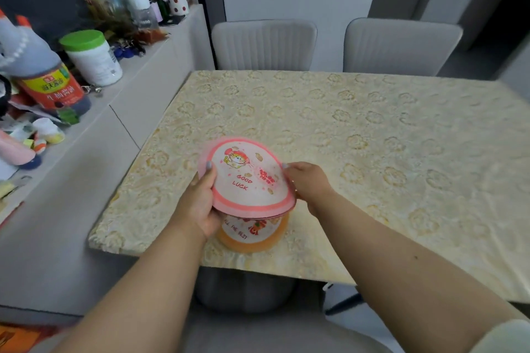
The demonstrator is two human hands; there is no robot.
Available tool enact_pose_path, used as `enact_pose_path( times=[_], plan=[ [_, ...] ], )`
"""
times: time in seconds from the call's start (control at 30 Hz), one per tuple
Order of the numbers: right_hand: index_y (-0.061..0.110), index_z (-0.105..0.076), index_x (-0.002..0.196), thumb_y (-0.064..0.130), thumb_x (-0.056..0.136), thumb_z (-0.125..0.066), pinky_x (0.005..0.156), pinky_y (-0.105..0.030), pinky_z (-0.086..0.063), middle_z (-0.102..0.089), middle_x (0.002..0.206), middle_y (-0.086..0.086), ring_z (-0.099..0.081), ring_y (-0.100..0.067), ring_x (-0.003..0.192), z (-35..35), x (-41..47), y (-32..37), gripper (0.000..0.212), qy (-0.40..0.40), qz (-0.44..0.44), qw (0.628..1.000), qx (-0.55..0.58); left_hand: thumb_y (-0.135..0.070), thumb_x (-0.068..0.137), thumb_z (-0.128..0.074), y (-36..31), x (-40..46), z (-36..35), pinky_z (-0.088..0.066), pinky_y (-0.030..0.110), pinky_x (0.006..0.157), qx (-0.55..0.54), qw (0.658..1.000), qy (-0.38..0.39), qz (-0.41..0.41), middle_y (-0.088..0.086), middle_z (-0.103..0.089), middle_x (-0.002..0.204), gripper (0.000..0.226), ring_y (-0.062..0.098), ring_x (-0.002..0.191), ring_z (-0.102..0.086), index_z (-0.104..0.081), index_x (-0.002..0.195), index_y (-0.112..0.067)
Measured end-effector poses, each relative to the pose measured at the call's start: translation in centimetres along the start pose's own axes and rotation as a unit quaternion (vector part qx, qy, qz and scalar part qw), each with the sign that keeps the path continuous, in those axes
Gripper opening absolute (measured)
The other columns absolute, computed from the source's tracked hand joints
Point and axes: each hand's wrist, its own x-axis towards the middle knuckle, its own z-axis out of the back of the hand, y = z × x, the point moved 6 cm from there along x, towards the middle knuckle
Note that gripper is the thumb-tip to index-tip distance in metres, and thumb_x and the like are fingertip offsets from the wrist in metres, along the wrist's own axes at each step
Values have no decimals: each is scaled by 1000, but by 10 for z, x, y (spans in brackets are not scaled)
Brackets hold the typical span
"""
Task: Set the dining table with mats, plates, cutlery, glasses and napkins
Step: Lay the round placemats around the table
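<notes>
A round pink mat (246, 178) printed with "GOOD LUCK" is held tilted above the near left part of the dining table (358, 135). My left hand (200, 200) grips its left edge, thumb on top. My right hand (308, 183) pinches its right edge. Just beneath it, an orange round mat (252, 236) reading "ALL THE BEST" lies flat on the table near the front edge, mostly hidden by the pink one.
Two grey chairs (263, 44) (401, 46) stand at the table's far side. A grey sideboard (86, 152) on the left carries a soy sauce bottle (48, 86), a green-lidded jar (91, 57) and several bottles. A yellowish patterned cloth covers the table.
</notes>
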Motion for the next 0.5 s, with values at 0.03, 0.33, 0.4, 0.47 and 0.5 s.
enact_pose_path(
  times=[0.03,0.33,0.4,0.47,0.5],
  plan=[
    [11,-69,107,31,92,-59,82,-37,-55,-69,96,-7,-65,-23,85,11,-1,1,27,-26,22,999,-33,-35,101,-42,2,-1,-9,-55,41,77,5,1000,11,1,3,-75,97,24,20,89,-72,-64,104,-24],
    [11,-55,64,27,80,-75,60,-32,-43,-59,70,-9,-55,-24,67,113,-30,-18,29,-143,-43,989,5,-34,102,-43,45,-11,-89,-58,44,77,45,993,101,44,6,-73,105,24,25,95,-71,-60,117,-25],
    [8,-58,69,27,75,-79,60,-32,-45,-61,73,-10,-57,-24,65,139,-39,-27,29,-146,-72,987,9,-33,101,-44,56,-14,-108,-56,46,82,60,990,116,50,6,-73,107,24,26,96,-71,-60,118,-25],
    [12,-53,66,21,77,-78,56,-29,-43,-56,66,-4,-52,-20,59,167,-48,-31,28,-163,-61,985,5,-33,101,-45,70,-16,-126,-57,45,81,67,987,131,65,6,-73,108,27,26,97,-70,-59,122,-24],
    [14,-50,65,19,79,-77,52,-28,-40,-53,63,-2,-48,-17,56,182,-53,-33,30,-184,-44,982,7,-32,102,-45,77,-20,-136,-58,42,76,71,985,139,74,6,-73,107,25,25,95,-71,-60,120,-23]
  ],
)
